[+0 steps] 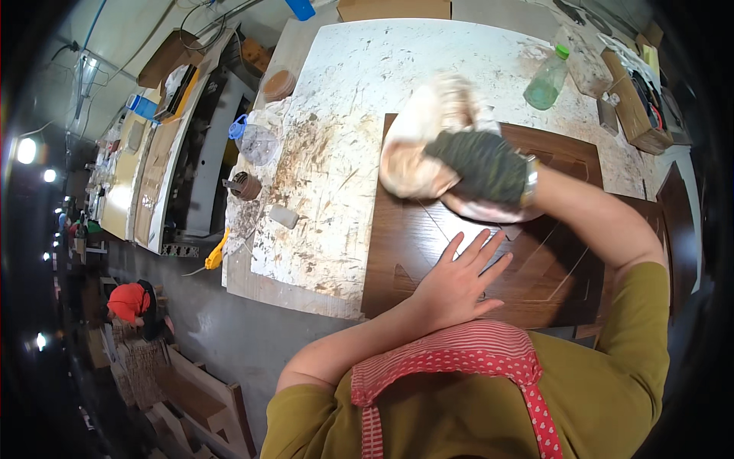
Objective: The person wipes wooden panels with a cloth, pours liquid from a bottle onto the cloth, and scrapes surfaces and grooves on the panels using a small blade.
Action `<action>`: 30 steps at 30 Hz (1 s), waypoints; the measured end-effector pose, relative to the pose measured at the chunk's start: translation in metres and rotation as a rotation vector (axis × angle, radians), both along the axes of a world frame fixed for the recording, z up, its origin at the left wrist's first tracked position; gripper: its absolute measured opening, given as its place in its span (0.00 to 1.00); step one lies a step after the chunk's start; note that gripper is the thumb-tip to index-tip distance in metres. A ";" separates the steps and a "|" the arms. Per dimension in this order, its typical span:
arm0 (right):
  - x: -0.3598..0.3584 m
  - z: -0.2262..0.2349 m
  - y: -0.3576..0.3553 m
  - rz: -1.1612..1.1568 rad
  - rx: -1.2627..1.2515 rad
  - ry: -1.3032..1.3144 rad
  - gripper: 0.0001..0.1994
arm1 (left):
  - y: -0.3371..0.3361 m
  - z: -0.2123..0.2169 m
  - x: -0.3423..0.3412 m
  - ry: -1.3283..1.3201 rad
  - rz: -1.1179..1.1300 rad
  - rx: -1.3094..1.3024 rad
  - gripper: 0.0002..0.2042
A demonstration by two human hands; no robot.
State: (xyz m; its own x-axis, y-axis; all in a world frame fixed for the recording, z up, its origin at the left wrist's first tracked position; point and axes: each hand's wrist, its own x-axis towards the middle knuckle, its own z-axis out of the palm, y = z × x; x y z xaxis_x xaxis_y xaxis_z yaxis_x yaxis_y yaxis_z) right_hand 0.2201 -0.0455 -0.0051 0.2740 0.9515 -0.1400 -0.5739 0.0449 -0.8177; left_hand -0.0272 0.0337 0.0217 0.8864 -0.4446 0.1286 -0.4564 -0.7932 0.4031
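Observation:
My right hand [483,165], in a dark green patterned glove, grips a whitish, stained cloth [417,153] that is smeared by motion. The cloth rests over the far part of a dark brown wooden panel [397,268] with carved lines. Bare and with its fingers spread, my left hand [462,279] lies flat near the panel's front edge, just nearer to me than the cloth. Part of the panel's far edge is hidden behind the cloth and my right arm.
The panel lies on a stained white worktable [321,229]. Along its left side are a grey-white block [284,216], a brown cup [245,186] and a yellow-handled tool [218,251]. A green-capped bottle [547,80] and a wooden box [638,115] stand at the far right. At lower left is another person [138,306].

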 end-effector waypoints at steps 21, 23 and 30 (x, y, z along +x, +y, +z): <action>0.007 0.001 0.121 0.074 0.223 1.255 0.15 | 0.013 -0.012 0.000 -0.005 -0.020 -0.056 0.34; -0.072 0.072 0.108 -0.009 -0.071 1.116 0.13 | 0.014 -0.016 -0.006 -0.019 0.016 -0.069 0.34; 0.018 0.002 0.100 -0.049 0.121 1.259 0.12 | 0.015 -0.016 -0.006 -0.104 -0.038 -0.061 0.31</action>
